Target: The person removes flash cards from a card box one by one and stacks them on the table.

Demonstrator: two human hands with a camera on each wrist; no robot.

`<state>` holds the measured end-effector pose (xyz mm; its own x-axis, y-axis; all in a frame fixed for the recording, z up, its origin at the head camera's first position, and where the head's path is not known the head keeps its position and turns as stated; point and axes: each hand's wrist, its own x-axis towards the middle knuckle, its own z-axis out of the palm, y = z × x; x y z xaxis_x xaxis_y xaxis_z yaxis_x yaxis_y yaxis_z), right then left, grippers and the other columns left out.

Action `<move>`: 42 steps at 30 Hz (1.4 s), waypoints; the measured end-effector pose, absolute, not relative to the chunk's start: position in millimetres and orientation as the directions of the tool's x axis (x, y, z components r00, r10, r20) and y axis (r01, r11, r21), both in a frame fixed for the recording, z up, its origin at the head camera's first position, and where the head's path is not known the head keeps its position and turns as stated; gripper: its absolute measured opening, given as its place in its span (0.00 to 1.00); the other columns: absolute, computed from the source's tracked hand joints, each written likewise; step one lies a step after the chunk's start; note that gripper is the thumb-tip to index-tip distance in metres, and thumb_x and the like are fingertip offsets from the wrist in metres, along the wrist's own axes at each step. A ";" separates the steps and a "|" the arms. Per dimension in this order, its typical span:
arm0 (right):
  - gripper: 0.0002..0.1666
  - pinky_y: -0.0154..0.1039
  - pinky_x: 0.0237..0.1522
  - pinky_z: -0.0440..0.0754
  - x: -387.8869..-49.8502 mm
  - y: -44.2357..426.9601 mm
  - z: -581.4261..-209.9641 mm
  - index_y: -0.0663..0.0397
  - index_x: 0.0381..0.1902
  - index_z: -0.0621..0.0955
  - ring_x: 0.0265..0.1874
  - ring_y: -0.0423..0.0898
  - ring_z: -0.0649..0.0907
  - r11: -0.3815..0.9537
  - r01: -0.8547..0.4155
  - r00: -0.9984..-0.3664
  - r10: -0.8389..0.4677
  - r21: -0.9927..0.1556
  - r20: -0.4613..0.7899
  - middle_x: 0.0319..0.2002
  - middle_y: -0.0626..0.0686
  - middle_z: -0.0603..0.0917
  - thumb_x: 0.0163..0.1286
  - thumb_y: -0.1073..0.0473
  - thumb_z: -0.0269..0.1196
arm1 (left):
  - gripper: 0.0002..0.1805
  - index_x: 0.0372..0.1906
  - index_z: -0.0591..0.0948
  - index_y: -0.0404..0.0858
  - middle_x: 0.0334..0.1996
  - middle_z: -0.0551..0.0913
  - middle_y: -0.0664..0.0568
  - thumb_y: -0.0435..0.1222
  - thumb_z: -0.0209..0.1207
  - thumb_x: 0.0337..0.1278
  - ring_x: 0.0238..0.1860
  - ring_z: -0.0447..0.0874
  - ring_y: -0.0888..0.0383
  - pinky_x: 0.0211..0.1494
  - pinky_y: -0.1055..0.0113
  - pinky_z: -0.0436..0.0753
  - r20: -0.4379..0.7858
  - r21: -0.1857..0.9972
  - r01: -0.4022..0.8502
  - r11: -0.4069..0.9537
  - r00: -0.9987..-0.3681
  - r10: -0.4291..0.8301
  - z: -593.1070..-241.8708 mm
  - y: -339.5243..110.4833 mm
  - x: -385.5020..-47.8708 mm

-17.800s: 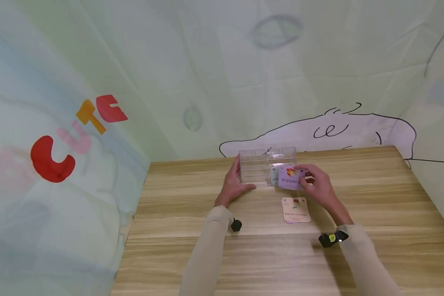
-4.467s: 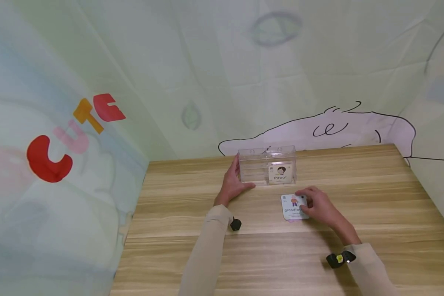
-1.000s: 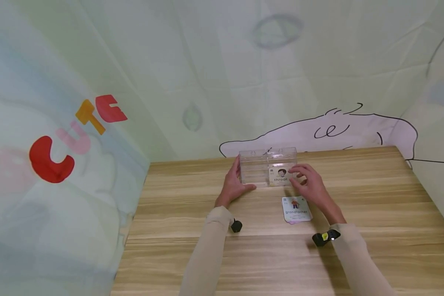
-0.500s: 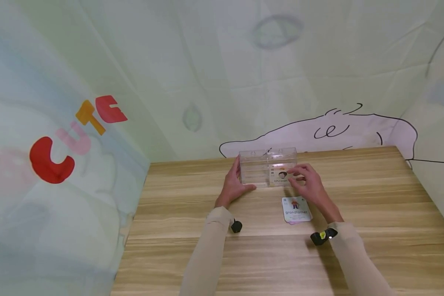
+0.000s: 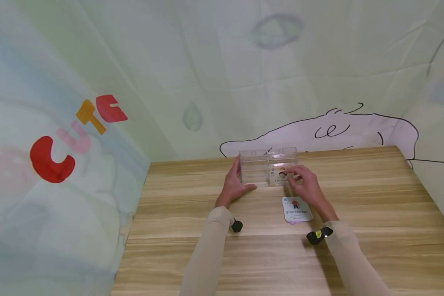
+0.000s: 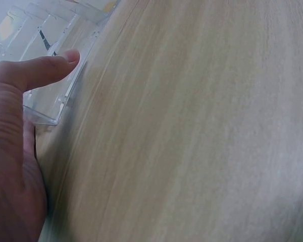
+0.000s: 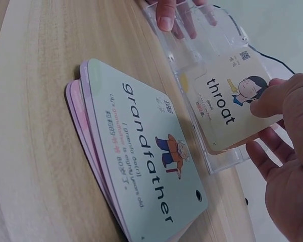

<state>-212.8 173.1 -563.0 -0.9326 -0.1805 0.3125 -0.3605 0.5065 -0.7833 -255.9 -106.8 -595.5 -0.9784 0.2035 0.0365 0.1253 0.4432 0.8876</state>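
A clear plastic box (image 5: 254, 169) with two side-by-side compartments stands at the back of the table. My left hand (image 5: 232, 185) holds its left end, thumb across the front. In the right compartment, the "throat" word card (image 7: 232, 101) leans tilted, with an orange-edged card partly showing behind it. My right hand (image 5: 305, 183) pinches the "throat" card near its upper right, thumb on the printed face and a finger behind. In front of the box lies a small stack of cards, the "grandfather" card (image 7: 146, 151) on top and pink-edged ones beneath.
The wood-grain table (image 5: 266, 263) meets a printed cloth backdrop (image 5: 192, 82) close behind the box. Another cloth wall with coloured letters (image 5: 52, 159) rises at the left. A dark camera band is on each wrist.
Earlier, a "slippers" card was in my right hand; later the "grandfather" card went onto the stack. Over the last second my right hand has shifted slightly left, tilting the "throat" card.
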 end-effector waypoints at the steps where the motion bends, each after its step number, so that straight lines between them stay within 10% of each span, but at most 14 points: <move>1: 0.17 0.58 0.50 0.87 -213.2 172.9 -563.5 0.61 0.53 0.84 0.48 0.57 0.81 0.510 -0.368 -0.930 -0.178 -0.778 0.323 0.53 0.60 0.83 0.68 0.76 0.65 | 0.74 0.85 0.45 0.53 0.82 0.57 0.52 0.38 0.85 0.38 0.78 0.62 0.52 0.78 0.64 0.63 0.038 0.888 0.126 0.441 -0.978 0.203 -595.8 -106.9 -256.1; 32: 0.17 0.57 0.51 0.88 -211.6 173.0 -565.8 0.63 0.49 0.85 0.49 0.58 0.83 0.458 -0.389 -0.920 -0.141 -0.799 0.367 0.48 0.60 0.83 0.67 0.81 0.62 | 0.72 0.85 0.45 0.52 0.82 0.56 0.52 0.40 0.84 0.41 0.79 0.60 0.54 0.78 0.64 0.63 0.032 0.881 0.125 0.457 -0.978 0.207 -597.9 -106.7 -257.1; 42: 0.18 0.37 0.53 0.87 -210.0 177.7 -552.9 0.59 0.53 0.84 0.52 0.54 0.83 0.484 -0.419 -0.905 -0.160 -0.768 0.393 0.50 0.56 0.83 0.70 0.78 0.62 | 0.72 0.85 0.44 0.52 0.82 0.55 0.53 0.40 0.84 0.41 0.79 0.60 0.55 0.78 0.65 0.62 0.030 0.880 0.127 0.457 -0.977 0.213 -594.7 -107.3 -256.1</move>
